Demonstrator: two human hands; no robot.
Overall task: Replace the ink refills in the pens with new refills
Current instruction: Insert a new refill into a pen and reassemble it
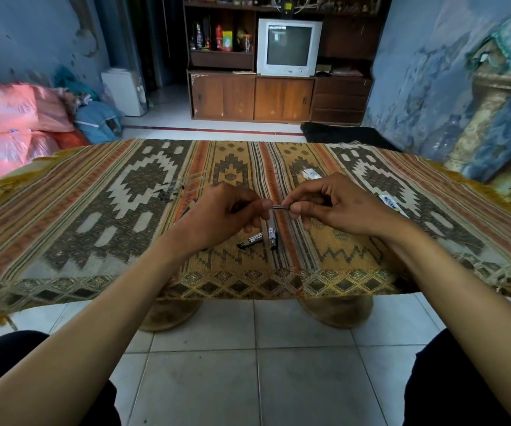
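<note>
Pen [280,207] work is under way just above the middle of the frame, where a thin dark piece, refill or barrel part, is held level between both hands over the tabletop [432,241]. The left hand [226,215] is curled with the piece pinched between thumb and forefinger, its grip clenched on the left end; the right hand [329,210] is pinched in the same way on the right end. Whether the piece is being drawn out or pushed in cannot be told.

Below the hands, two dark pen parts [263,238] are laid on the patterned cloth, one short and slanted, one longer and nearly upright in the frame. Both carry a white label with dark print, but it is too small to be read. Above and left of the hands, several thin clear tubes with black bits [183,187] are spread; these are judged to be refills, old or new cannot be said. A white packet [311,173] lies above the right hand and a printed wrapper [391,206] to its right, blue lettering blurred.

At least one pen is judged dismantled and none is seen finished, so most of the task seems left.
</note>
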